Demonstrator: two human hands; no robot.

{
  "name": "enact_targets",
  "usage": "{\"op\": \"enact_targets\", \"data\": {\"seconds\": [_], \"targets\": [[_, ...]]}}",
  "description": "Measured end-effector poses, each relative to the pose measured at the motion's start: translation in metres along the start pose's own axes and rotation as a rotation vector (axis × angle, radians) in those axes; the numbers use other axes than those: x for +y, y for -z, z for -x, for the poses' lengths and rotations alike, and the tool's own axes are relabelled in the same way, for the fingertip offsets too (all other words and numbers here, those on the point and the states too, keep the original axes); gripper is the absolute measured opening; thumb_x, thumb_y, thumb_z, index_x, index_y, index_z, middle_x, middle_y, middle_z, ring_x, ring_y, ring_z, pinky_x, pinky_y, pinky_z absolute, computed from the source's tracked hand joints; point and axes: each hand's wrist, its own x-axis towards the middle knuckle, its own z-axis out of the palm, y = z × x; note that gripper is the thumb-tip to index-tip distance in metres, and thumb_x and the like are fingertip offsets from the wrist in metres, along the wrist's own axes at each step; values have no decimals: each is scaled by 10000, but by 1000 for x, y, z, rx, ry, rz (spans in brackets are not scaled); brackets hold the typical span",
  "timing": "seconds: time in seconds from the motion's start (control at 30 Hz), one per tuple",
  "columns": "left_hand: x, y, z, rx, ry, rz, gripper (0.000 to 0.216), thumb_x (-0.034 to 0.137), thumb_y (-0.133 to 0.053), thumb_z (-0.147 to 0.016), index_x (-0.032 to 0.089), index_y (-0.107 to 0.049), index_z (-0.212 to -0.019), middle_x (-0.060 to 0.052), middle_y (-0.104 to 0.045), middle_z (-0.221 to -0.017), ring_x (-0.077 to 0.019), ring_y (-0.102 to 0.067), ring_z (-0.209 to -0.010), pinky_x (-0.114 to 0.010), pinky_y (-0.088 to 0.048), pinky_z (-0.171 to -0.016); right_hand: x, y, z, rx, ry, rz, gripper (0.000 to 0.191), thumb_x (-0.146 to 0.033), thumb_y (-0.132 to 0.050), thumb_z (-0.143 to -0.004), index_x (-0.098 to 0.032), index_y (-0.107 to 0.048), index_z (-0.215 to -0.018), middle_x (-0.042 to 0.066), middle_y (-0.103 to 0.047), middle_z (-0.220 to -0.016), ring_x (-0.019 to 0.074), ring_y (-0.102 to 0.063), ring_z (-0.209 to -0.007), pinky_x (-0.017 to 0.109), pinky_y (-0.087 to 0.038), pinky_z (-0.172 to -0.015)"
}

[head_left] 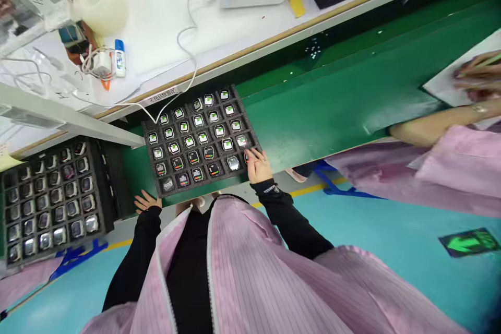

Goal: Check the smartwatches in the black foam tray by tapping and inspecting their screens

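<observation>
The right hand rests bent fingers on the near right corner of a black foam tray; whether it grips cannot be told. The left hand is spread wide just beside the tray's near left corner. The tray holds rows of smartwatches and lies on a green belt. A second tray sits to its left, a white table lies beyond, and a co-worker's hand is far right.

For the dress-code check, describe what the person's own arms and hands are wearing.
Both the left hand and the right hand are bare, without gloves. Long black sleeves reach the wrists; the right cuff carries small white lettering. A pink, finely striped smock with a pale zip edge covers the shoulders.
</observation>
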Motion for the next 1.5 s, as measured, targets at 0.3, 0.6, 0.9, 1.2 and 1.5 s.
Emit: {"op": "enact_targets", "data": {"seconds": [0.3, 0.6, 0.9, 1.2, 1.5], "targets": [[1, -1, -2, 6, 17, -8, 841, 525, -546, -837, 80, -262, -1492, -277, -184, -1541, -476, -215, -1400, -712, -240, -1056, -27, -29, -55, -140, -51, 73, 505, -134, -415, -827, -54, -556, -1306, 158, -677, -1146, 311, -561, -1043, 440, -413, -932], [3, 6, 2, -10, 12, -16, 830, 517, -521, -854, 82, -230, -1498, -270, -166, -1549, -468, -191, -1411, -703, -236, -1069, -37, -25, -52, -135, -26, 40, 460, -179, -417, -860, -90, -571, -1285, 128, -704, -1091, 307, -564, -1047, 465, -417, -937], [5, 9, 2, -31, 27, -16, 837, 514, -534, -845, 81, -239, -1496, -267, -166, -1550, -463, -186, -1415, -699, -230, -1076, -40, -36, -25, -237, 185, 6, 494, -246, -283, -960, -52, -514, -1351, 165, -631, -1255, 267, -351, -1395, 531, -223, -1179], [12, 16, 3, -27, 39, 6, 811, 483, -517, -839, 63, -267, -1486, -271, -182, -1544, -463, -189, -1415, -703, -229, -1073, -11, -17, -29, -72, 35, 10, 511, -262, -249, -962, -45, -559, -1306, 170, -628, -1262, 274, -407, -1357, 569, -214, -1175], [14, 17, 2, -48, 46, 1, 829, 479, -539, -827, 67, -261, -1490, -269, -170, -1548, -463, -179, -1417, -705, -226, -1073, -3, -14, -33, -80, -7, 28, 529, -269, -232, -960, -36, -565, -1299, 169, -624, -1268, 265, -393, -1366, 566, -197, -1180]]}}
